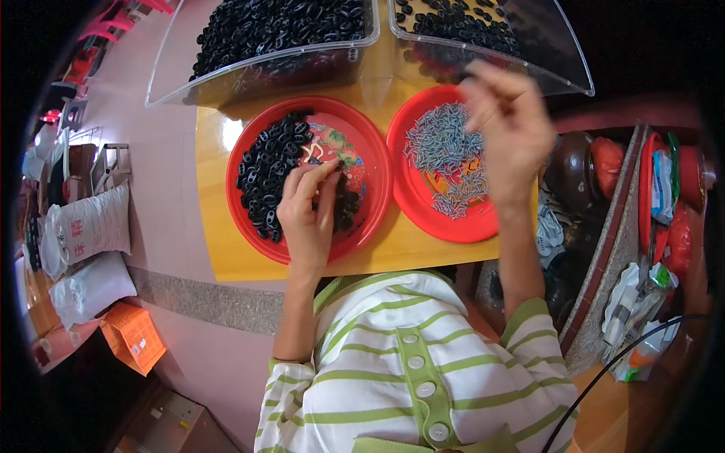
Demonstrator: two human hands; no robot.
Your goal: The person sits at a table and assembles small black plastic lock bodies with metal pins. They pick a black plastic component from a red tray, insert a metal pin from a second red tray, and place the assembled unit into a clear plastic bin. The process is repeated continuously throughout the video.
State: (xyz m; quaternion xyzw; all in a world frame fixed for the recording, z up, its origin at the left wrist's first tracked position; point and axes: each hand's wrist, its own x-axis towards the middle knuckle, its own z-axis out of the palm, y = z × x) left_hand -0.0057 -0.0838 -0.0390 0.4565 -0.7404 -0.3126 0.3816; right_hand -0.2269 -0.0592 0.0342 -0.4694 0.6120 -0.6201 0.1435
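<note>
My left hand [308, 198] is over the left red tray [236, 192], thumb and fingers pinched together. What they hold, if anything, is hidden; a small dark bit shows near the fingertips. Small black oval pieces with holes [264, 170] are heaped on that tray's left side, and the printed bottom shows at its right. My right hand [513, 124] is raised above the right red tray [402, 181], near the right clear bin. Motion smears its fingers, so any held thing cannot be made out. Many small grey metal screws [445, 140] lie in the right tray.
Behind the trays stand a large clear bin [264, 53] full of black pieces and a second clear bin [555, 64] holding fewer. Both trays rest on a yellow wooden table [219, 249]. White sacks [91, 226] and an orange basket [134, 337] are at left; dark jars [572, 160] at right.
</note>
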